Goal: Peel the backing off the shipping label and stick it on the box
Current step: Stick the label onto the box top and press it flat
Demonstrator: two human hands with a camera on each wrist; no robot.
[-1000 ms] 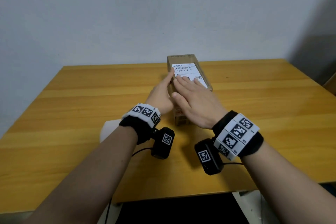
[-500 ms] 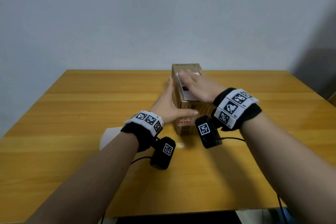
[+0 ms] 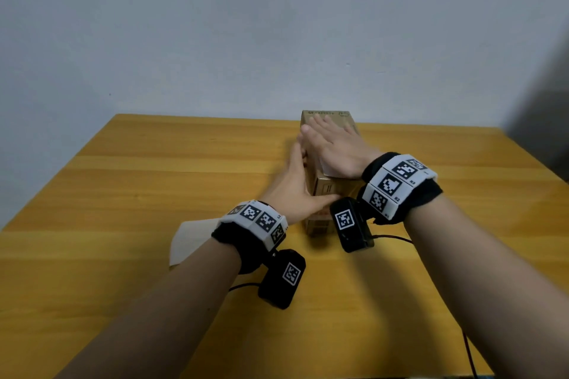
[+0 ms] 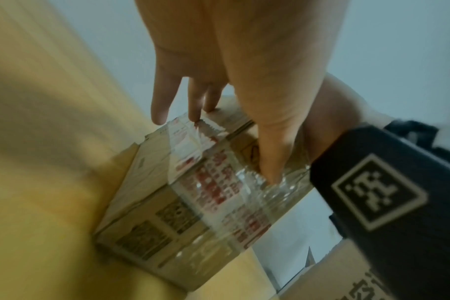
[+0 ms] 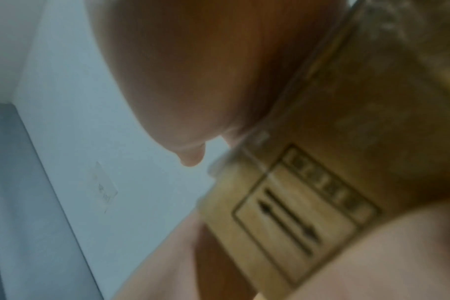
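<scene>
A long brown cardboard box (image 3: 322, 192) lies end-on in the middle of the wooden table (image 3: 154, 178). My right hand (image 3: 329, 141) rests flat on its top, fingers straight and pointing to the far end. It covers the white shipping label (image 3: 327, 170), of which only a near corner shows by the wrist. My left hand (image 3: 292, 184) lies against the box's left side with straight fingers, its thumb spread across the near taped end. In the left wrist view the fingers (image 4: 164, 101) touch the box (image 4: 167, 213) at its edge. The right wrist view shows the box (image 5: 321, 182) blurred under the palm.
The peeled white backing sheet (image 3: 187, 238) lies on the table left of my left wrist. Black camera cables trail toward the near edge. A pale wall stands right behind the table's far edge, close to the box.
My right hand has slid along the box top toward the far end and now covers nearly all of the label. My left thumb has come round onto the near end.
</scene>
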